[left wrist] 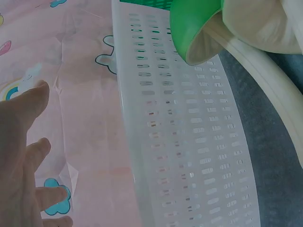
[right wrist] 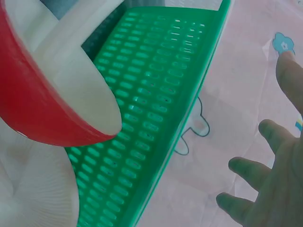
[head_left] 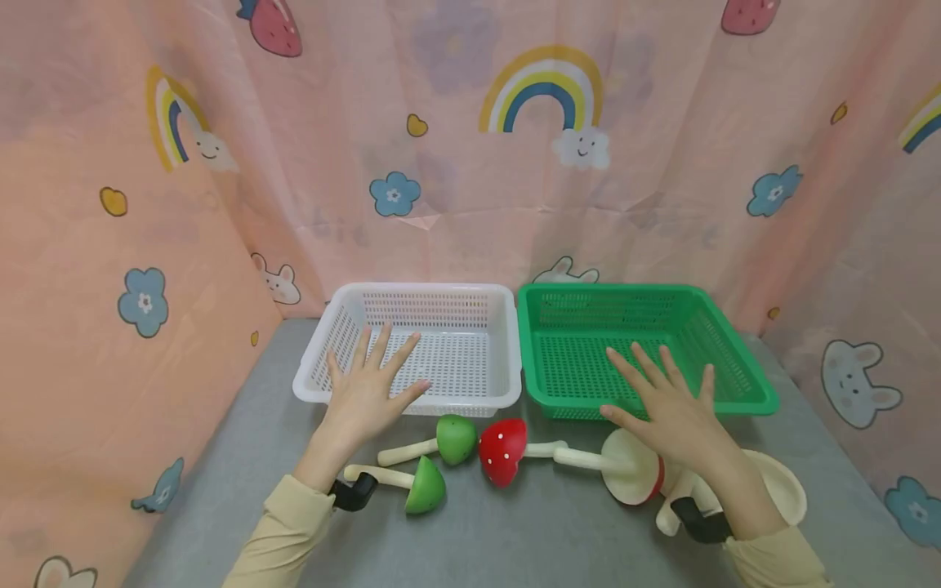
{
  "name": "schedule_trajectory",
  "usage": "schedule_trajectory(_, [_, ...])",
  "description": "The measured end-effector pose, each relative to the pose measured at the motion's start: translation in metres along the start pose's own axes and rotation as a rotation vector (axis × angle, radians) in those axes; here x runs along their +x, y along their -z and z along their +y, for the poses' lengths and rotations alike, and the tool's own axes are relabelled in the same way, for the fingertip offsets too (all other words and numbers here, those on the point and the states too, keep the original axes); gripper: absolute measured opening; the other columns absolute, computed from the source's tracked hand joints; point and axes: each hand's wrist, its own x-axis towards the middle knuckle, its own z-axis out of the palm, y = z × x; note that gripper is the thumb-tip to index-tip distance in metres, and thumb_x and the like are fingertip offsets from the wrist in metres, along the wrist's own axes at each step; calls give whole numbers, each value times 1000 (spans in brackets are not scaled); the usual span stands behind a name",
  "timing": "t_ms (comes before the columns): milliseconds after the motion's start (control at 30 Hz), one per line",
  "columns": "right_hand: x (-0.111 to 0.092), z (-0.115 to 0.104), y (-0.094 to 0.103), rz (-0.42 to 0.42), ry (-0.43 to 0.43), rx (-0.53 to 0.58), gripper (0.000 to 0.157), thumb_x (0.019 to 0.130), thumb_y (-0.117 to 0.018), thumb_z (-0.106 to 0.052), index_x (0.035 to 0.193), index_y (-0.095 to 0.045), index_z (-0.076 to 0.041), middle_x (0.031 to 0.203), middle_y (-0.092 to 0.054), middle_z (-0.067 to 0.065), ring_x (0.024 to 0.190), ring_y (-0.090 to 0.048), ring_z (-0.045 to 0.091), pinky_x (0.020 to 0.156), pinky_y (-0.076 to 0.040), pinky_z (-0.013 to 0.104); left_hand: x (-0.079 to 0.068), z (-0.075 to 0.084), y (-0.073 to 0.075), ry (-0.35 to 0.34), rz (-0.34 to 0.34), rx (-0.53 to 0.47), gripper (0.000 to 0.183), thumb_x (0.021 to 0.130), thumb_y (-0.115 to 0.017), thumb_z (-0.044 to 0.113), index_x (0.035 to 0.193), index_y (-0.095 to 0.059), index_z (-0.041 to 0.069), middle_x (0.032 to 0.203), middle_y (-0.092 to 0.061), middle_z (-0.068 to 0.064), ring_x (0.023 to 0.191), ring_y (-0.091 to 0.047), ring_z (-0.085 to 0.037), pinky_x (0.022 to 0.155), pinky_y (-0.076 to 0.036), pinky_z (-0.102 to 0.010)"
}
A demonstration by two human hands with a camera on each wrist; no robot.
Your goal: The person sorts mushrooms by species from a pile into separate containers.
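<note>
Fingers spread wide, my left hand point(head_left: 365, 398) hovers over the near left part of a white plastic basket point(head_left: 507, 359) and holds nothing. My right hand point(head_left: 675, 415), also spread and holding nothing, is over the near edge of a green plastic basket point(head_left: 757, 402). Two toy mushrooms with green caps, one farther point(head_left: 457, 439) and one nearer point(head_left: 425, 487), lie beside my left wrist. Between the hands lies a red-capped toy mushroom point(head_left: 503, 453) with white dots. Another red-rimmed mushroom point(head_left: 628, 469) shows its pale underside beside my right hand. A pale mushroom cap point(head_left: 779, 487) is partly hidden behind my right wrist.
Both baskets stand side by side at the back of the grey table point(head_left: 470, 547). A pink printed curtain point(head_left: 456, 229) hangs close behind them and along both sides. Black straps point(head_left: 354, 492) circle the wrists.
</note>
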Motion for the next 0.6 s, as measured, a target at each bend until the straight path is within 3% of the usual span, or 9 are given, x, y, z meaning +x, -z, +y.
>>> schedule_trajectory(400, [-9, -4, -14, 103, 51, 32, 75, 92, -52, -56, 154, -15, -35, 159, -23, 17, 145, -17, 46, 105, 2, 79, -11, -10, -7, 8, 4, -13, 65, 92, -47, 61, 150, -27, 39, 161, -20, -7, 150, -9, -36, 105, 3, -79])
schedule_trajectory(600, [-16, -9, -20, 148, 80, 84, 70, 94, -54, -50, 153, -23, -30, 157, -28, 17, 143, -23, 45, 108, -1, 76, -16, -16, -12, 5, 24, -8, 63, 93, -47, 60, 149, -30, 38, 161, -23, -5, 150, -13, -35, 106, 2, -78])
